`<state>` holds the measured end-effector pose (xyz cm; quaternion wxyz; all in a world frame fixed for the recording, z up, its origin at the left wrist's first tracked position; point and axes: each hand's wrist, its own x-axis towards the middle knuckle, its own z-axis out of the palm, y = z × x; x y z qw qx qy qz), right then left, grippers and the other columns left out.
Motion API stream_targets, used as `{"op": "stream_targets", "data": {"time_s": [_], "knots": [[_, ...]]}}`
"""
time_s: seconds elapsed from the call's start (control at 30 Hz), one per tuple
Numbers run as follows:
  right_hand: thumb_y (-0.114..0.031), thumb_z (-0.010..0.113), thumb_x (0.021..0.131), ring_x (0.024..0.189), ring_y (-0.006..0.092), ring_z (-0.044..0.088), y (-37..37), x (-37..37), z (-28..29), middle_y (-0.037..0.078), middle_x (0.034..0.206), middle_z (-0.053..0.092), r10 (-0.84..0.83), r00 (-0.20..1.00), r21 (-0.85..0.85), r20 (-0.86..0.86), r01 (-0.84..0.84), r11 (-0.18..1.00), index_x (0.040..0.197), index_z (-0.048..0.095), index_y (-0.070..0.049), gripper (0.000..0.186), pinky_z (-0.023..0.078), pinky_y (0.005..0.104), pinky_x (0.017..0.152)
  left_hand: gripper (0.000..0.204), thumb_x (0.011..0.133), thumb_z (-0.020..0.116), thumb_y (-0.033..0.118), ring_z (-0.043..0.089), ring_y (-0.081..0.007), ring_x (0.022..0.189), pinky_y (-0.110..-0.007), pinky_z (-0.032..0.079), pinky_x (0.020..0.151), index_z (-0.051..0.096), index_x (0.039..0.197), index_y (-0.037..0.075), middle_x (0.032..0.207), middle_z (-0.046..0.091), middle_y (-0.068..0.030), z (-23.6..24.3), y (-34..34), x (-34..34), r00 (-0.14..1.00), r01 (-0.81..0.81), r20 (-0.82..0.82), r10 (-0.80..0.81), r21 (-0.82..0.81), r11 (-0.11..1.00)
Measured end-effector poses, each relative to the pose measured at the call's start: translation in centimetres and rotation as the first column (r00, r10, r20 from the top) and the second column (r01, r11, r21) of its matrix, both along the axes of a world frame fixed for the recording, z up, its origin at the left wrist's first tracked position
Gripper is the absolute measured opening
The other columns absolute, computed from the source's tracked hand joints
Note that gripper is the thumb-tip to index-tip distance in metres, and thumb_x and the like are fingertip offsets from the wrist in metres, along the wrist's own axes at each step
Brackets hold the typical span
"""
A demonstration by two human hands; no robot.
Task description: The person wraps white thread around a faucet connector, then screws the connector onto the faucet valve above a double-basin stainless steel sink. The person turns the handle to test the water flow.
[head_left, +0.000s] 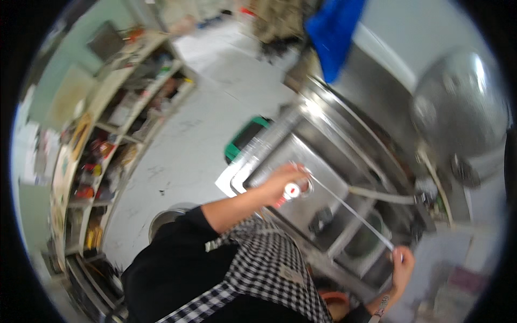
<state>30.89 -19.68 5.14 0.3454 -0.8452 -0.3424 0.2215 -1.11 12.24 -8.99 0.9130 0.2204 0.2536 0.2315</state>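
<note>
Over the stainless steel sink [301, 151], my left hand [285, 177] is closed around a small roll-like thing with a white round end [292, 190] and a red centre. From that hand a thin white strip [347, 207] runs taut across both basins. Its other end is pinched in the fingers of my right hand [402, 264], out past the right basin. Blur hides whether the strip is tape, cord or something else. Below it, a small dark object [321, 219] lies in the left basin. A round greenish vessel [366, 239] sits in the right basin.
A pale hose-like spout [382, 195] reaches over the sink. A large wok [460, 107] and a skimmer [464, 169] hang at the right wall. Blue cloth [336, 35] hangs behind. A green-and-black container [247, 139] and a metal pot [167, 219] stand left; loaded shelves [121, 124] line the left wall.
</note>
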Motion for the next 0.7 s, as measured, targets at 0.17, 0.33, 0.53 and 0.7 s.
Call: {"op": "stream_targets", "data": {"time_s": [0.17,0.33,0.53,0.7], "knots": [[-0.014,0.069,0.094,0.058,0.0025,0.041,-3.0,0.4,0.6,-0.006,0.067,0.052,-0.114,0.981,0.086,-0.156,0.129,0.988,0.085,0.066,-0.004,0.013,0.030,0.0206,0.051,0.036,0.091,0.056,0.005,0.055,-0.0206,0.059,-0.029,0.042,0.054,0.047,0.125,0.008,0.078,0.060,-0.0152,4.5,-0.3,-1.0,0.986,0.109,0.114,-0.125,0.136,0.985],[-0.018,0.071,0.093,0.053,0.0015,0.037,-3.9,0.2,-0.2,-0.007,0.063,0.049,-0.121,0.971,0.120,-0.208,0.148,0.982,0.085,0.065,-0.006,0.016,0.025,0.0212,0.047,0.034,0.091,0.056,0.004,0.055,-0.0194,0.058,-0.029,0.041,0.053,0.052,0.124,0.012,0.078,0.060,-0.0160,6.5,-0.7,-0.9,0.955,0.181,0.206,-0.211,0.157,0.971],[-0.020,0.069,0.093,0.053,0.0037,0.037,-6.3,0.0,-1.5,-0.005,0.064,0.045,-0.056,0.956,0.207,-0.287,0.119,0.971,0.084,0.060,-0.005,0.020,0.037,0.0303,0.057,0.031,0.092,0.060,0.003,0.060,-0.0196,0.063,-0.028,0.045,0.057,0.054,0.121,0.013,0.084,0.064,-0.0162,6.8,-0.8,-0.6,0.967,0.187,0.150,-0.206,0.131,0.974],[-0.028,0.071,0.091,0.049,0.0084,0.038,-8.7,-1.8,1.1,-0.001,0.060,0.041,0.074,0.971,0.505,-0.229,0.054,0.861,0.075,0.053,-0.005,0.034,0.053,0.0403,0.064,0.030,0.092,0.064,0.000,0.065,-0.0131,0.080,-0.026,0.050,0.067,0.049,0.116,0.007,0.094,0.068,-0.0105,6.7,-1.7,0.2,0.996,0.092,-0.011,-0.092,0.228,0.969]]}}
